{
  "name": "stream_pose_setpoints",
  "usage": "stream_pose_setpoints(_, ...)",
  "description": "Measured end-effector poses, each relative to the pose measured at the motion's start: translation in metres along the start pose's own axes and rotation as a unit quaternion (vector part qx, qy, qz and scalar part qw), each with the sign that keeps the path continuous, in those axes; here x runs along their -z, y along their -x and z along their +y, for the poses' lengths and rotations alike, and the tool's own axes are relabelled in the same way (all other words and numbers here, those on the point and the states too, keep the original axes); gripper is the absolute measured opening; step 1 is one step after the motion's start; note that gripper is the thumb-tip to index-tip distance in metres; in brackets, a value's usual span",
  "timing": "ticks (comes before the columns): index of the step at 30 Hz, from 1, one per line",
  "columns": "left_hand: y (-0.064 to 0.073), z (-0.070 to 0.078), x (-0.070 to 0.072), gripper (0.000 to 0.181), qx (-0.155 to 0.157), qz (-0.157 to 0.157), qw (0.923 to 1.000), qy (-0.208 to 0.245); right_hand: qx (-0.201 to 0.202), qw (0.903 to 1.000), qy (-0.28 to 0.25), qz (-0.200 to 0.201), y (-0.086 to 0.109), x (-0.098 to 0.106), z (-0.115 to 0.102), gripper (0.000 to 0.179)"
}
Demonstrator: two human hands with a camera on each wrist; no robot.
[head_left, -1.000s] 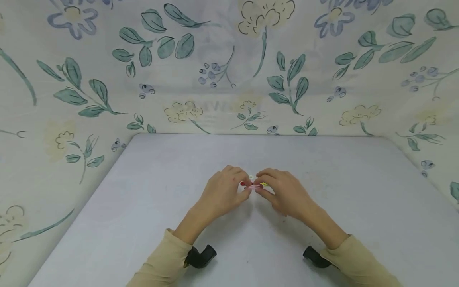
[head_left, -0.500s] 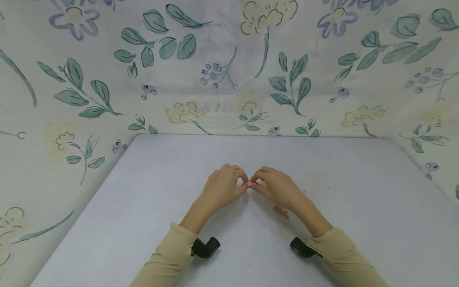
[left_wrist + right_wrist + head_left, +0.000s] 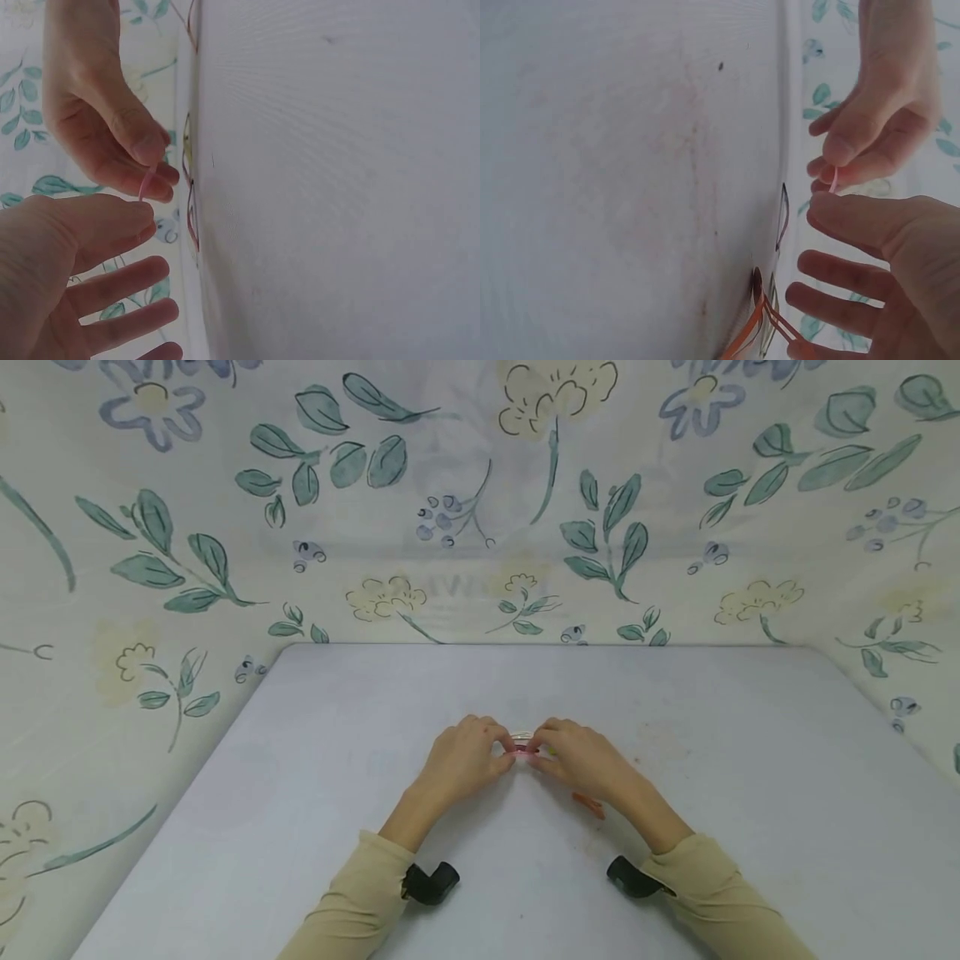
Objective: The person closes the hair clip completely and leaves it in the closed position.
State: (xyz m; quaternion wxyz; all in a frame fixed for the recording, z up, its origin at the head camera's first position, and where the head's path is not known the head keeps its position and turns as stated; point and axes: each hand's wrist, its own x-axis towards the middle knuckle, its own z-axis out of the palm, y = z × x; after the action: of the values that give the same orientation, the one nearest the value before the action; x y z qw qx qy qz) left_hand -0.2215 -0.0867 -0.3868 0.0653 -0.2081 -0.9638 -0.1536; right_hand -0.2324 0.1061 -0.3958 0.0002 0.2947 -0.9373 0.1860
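A thin pink rubber band (image 3: 148,180) runs between the two hands, held over the middle of the table. My left hand (image 3: 465,760) pinches one end of it between thumb and forefinger; its other fingers are spread in the left wrist view. The opposite end is pinched by my right hand (image 3: 581,760), seen close up in the right wrist view. Just behind the fingertips lie a pale band (image 3: 521,735) and a dark red one, partly covered by the fingers. A yellow-green band (image 3: 552,750) shows beside the right fingers, mostly hidden.
An orange band (image 3: 588,805) lies on the white table (image 3: 375,693) below the right hand. Faint reddish smudges mark the surface to the right. A flower-printed cloth (image 3: 450,552) rises behind the table and along its sides.
The right hand and forearm have shifted left, uncovering the orange band. The fingertips came together half a second ago and are now slightly apart, with the pink band between them.
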Motion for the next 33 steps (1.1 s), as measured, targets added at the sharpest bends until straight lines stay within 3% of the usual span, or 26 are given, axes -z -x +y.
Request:
stream_pose_setpoints(16,-0.0018,-0.0031,-0.0083,0.008,-0.008,-0.010,0.9998,-0.017,-0.014,0.9995,0.023,-0.016,-0.0018,-0.0029,0.0018,0.013)
stream_pose_setpoints(33,-0.0046,-0.0026,-0.0092,0.008,0.022,-0.049,0.9982,-0.026,-0.030,0.9981,0.037,-0.038,-0.0056,-0.0023,0.0003,0.016)
